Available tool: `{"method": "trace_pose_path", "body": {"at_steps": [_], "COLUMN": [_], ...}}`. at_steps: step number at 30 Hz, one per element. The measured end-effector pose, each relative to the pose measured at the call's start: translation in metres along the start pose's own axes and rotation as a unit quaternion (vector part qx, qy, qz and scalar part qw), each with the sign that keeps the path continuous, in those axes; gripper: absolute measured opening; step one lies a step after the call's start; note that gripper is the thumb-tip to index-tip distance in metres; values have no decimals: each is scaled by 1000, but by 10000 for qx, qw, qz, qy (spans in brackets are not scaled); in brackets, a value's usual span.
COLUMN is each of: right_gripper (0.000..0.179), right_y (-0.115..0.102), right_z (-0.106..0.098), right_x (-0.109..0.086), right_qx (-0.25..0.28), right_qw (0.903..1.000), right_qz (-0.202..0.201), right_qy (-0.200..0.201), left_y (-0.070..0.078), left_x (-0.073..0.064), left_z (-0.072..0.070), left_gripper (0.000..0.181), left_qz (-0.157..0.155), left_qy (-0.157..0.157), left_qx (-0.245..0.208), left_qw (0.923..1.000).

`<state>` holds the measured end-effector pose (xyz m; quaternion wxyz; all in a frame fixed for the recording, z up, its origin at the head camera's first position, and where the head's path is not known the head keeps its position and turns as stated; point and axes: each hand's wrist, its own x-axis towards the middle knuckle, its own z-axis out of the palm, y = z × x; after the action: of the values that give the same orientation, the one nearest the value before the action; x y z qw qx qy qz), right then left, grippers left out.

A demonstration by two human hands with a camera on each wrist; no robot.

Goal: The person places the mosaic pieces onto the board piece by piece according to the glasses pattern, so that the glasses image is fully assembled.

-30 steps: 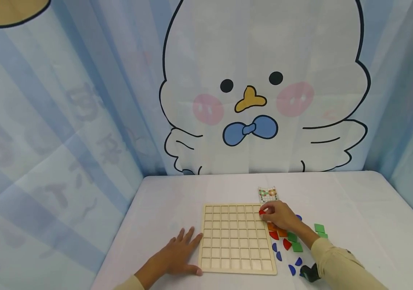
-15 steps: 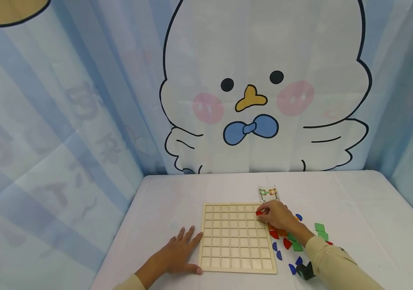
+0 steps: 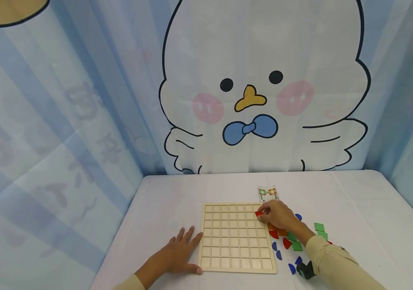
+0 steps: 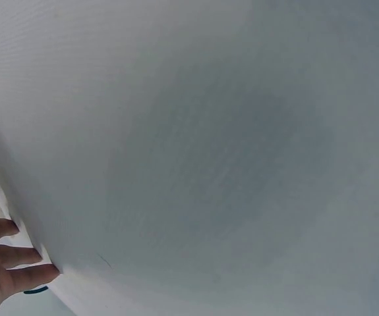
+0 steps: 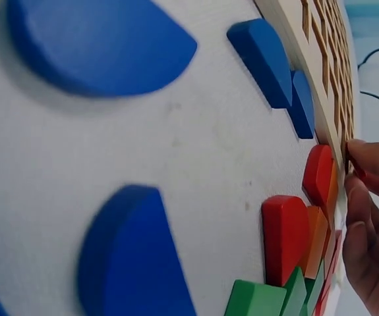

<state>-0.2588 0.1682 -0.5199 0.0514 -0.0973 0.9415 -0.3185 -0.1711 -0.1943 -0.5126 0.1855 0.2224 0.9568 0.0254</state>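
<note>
A wooden grid board (image 3: 235, 271) with square cells lies on the table in the head view. Over its upper right cells my right hand (image 3: 279, 214) pinches a small red piece (image 3: 259, 214) between thumb and fingers; the right wrist view shows the same grip (image 5: 374, 263) from the side, the piece mostly covered. My left hand (image 3: 179, 253) lies with fingers spread beside the board, fingertips at its left edge. In the left wrist view, only part of that hand (image 4: 4, 263) appears at the lower left.
A small printed pattern card (image 3: 268, 194) lies behind the board. Right of it are blue half-round pieces (image 3: 292, 269), red rounded wedges (image 3: 287, 243), orange pieces (image 3: 282, 233) and green pieces (image 3: 297, 246). A dark object (image 3: 306, 270) sits by the right sleeve.
My right hand has moved slightly left with the red piece, from the board's right edge to just over its upper right cells. The left hand stays put.
</note>
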Motion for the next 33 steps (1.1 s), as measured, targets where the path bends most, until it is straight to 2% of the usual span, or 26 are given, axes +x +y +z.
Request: {"method": "trace_pose_path", "body": {"at_steps": [6,12,20,33], "right_gripper": [23,24,20,16], "right_y": [-1,-1,-3,-4], "right_z": [2,2,2,2], "right_x": [0,0,0,3], "right_qx": [-82,-128,-5,-125], "right_qw": [9999,9999,9999,9999], "right_qz": [133,76,118,63], "right_qy": [46,60,3,-33], "left_y": [1,1,0,-1], "left_x": [-1,0,-1,0], "left_z": [-2,0,-1,2], "left_gripper": [106,107,106,107], "left_qz": [8,9,48,2], "left_qy": [-10,10,-9,10], "left_qx": [-48,3,11,-9], "left_qw": [10000,10000,10000,10000]}}
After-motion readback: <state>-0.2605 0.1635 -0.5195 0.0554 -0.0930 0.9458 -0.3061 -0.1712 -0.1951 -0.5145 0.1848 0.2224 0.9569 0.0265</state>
